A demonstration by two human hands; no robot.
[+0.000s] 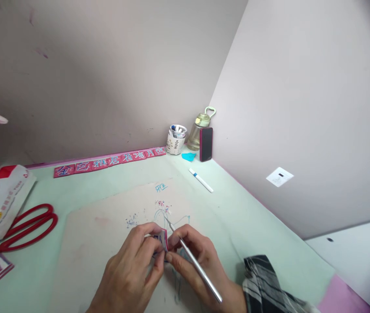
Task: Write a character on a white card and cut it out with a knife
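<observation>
- Your small piece (161,238) shows a pale face with dark blue marks and a pink edge; you hold it tilted in your left fingers (150,228), partly covered.
- Your slim silver tool (201,271), pen-shaped, slants across your right fingers (192,233), its narrow pointed tip directed away from you, just beyond the piece.

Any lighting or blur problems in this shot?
In the head view, the left wall looks dimmer than the right wall; the top-right corner falls to black; the metal tool catches a bright sheen; the right hand looks fairly sharp.
</observation>
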